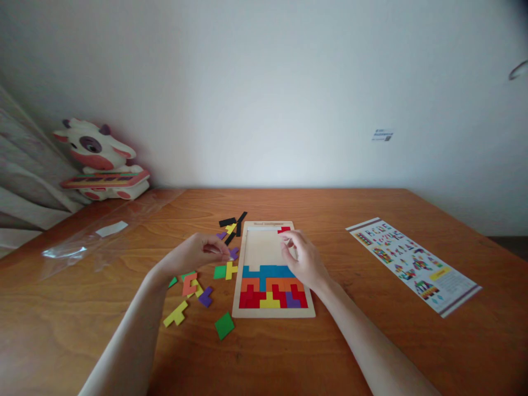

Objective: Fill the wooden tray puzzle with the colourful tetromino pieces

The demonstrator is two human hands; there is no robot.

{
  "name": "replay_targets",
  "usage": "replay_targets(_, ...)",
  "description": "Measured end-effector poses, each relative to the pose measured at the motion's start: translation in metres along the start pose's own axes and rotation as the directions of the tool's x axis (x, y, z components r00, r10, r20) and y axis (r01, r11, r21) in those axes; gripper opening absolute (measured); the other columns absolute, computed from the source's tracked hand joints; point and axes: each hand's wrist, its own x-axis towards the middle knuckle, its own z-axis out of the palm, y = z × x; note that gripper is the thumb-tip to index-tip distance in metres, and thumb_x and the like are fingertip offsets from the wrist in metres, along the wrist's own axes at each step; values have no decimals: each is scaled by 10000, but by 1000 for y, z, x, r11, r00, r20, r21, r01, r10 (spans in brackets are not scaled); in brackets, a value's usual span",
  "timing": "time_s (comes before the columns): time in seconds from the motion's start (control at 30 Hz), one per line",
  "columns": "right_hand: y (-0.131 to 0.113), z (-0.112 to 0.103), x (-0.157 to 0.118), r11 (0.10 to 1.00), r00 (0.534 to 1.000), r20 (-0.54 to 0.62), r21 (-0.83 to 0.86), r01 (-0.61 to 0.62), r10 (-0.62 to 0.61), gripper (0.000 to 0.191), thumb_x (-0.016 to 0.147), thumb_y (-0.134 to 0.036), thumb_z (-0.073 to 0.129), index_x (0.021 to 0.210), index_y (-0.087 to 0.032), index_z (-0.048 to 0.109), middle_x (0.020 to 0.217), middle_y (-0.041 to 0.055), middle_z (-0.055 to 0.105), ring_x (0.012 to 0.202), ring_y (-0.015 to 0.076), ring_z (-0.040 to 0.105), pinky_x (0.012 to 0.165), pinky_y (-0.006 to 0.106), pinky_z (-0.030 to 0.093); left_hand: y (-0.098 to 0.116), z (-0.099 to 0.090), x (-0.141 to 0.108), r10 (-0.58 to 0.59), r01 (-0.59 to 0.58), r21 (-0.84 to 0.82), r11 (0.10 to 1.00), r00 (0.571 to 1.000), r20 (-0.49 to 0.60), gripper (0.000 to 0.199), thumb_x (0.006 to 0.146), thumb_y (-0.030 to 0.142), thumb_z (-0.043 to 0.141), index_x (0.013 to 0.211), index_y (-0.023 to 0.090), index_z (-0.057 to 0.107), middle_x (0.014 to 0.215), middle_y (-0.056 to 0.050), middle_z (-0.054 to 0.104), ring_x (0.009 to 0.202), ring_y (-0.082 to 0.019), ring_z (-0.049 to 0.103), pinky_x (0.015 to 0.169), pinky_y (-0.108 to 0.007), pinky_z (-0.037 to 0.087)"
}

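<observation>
Both hands reach in over a wooden surface (284, 357), the left (198, 250) bent inward near a purple piece (235, 253), the right (304, 259) curled over the tray (272, 313) by its far-right red piece (284, 229), partly hiding it, each grip's hold unclear, amid loose pieces (225, 326) on the left and a leaflet (416, 267) on the right.

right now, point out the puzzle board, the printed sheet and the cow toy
Puzzle board (264, 248), head view: bare inner base
Printed sheet (413, 264), head view: middle of printed side
Cow toy (99, 160), head view: pink muzzle
</observation>
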Motion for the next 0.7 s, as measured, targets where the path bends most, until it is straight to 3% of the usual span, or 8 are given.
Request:
replay_targets(0.1, -30, 8, -5, 982, 972, 133, 28, 189, -191, 253, 923, -201, 535, 1174, -230, 530, 1056, 84, 643, 952, 203, 623, 847, 363, 536, 7, 27, 13, 70, -83, -227, 970, 995, -64, 359, 679, 472, 761, 853, 168, 681, 804, -41, 730, 760, -187, 674, 703, -287, 520)
replay_targets(0.2, -45, 18, -9, 945, 932, 163, 14, 325, -323, 254, 913, -160, 560, 1153, -241, 538, 1006, 61, 684, 927, 198, 642, 827, 354, 543, 8, 54, 25, 104, -133, -330, 934, 989, -104, 367, 678, 470, 770, 844, 153, 690, 734, -29, 708, 672, -154, 641, 644, -267, 510)
replay_targets(0.43, -41, 10, -5, 928, 931, 131, -113, 355, -341, 150, 923, -227, 587, 1073, -226, 593, 964, 59, 690, 870, 198, 648, 805, 358, 548, 2, 87, 31, 37, -134, -481, 867, 978, -205, 352, 681, 463, 767, 815, 141, 717, 738, -40, 714, 693, -165, 650, 679, -276, 520)
replay_targets(0.57, -40, 7, -4, 909, 911, 175, -128, 396, -372, 71, 919, -227, 593, 966, -203, 642, 924, 57, 679, 840, 193, 642, 784, 342, 564, 2, 99, 29, -22, -132, -557, 820, 965, -262, 382, 666, 461, 792, 842, 135, 697, 718, -34, 702, 634, -138, 630, 604, -239, 499)
replay_targets(0.7, -41, 4, -2, 891, 896, 185, -143, 431, -404, 134, 938, -182, 545, 987, -199, 668, 933, 69, 691, 846, 192, 653, 800, 343, 572, 4, 104, 29, -33, -131, -592, 795, 965, -259, 436, 664, 509, 788, 854, 131, 685, 736, -43, 704, 649, -144, 640, 628, -252, 512)
